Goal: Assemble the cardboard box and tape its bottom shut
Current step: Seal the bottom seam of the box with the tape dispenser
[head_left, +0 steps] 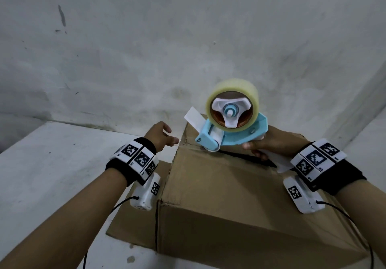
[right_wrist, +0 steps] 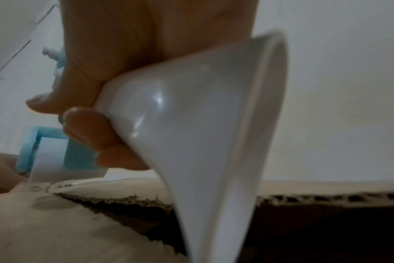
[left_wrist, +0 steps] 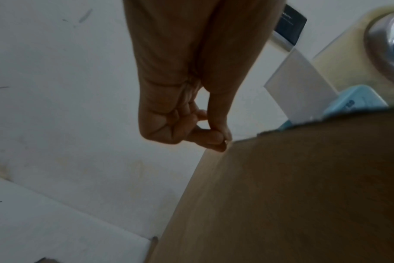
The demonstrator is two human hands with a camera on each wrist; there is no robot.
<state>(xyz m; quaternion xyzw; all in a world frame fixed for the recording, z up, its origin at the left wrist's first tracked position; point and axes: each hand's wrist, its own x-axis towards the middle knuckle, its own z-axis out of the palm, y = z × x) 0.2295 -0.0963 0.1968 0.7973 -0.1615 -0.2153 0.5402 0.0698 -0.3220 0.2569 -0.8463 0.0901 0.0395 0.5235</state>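
Note:
A brown cardboard box (head_left: 219,185) stands on the white table with its flaps folded over on top; a dark gap shows along the seam (head_left: 246,157). My right hand (head_left: 263,143) grips the white handle (right_wrist: 202,124) of a blue tape dispenser (head_left: 234,130) carrying a roll of clear tape (head_left: 231,93). Its roller rests at the seam's far end. My left hand (head_left: 173,139) is at the box's far left edge, thumb and forefinger (left_wrist: 220,140) pinched together, apparently on the clear tape end. A glossy strip (right_wrist: 79,183) lies on the cardboard between dispenser and left hand.
The white tabletop (head_left: 52,174) runs left of the box and meets a grey-white wall (head_left: 188,39) just behind it. One bottom flap (head_left: 133,222) lies flat on the table at the box's near left. Black cables (head_left: 355,222) hang from both wrist cameras.

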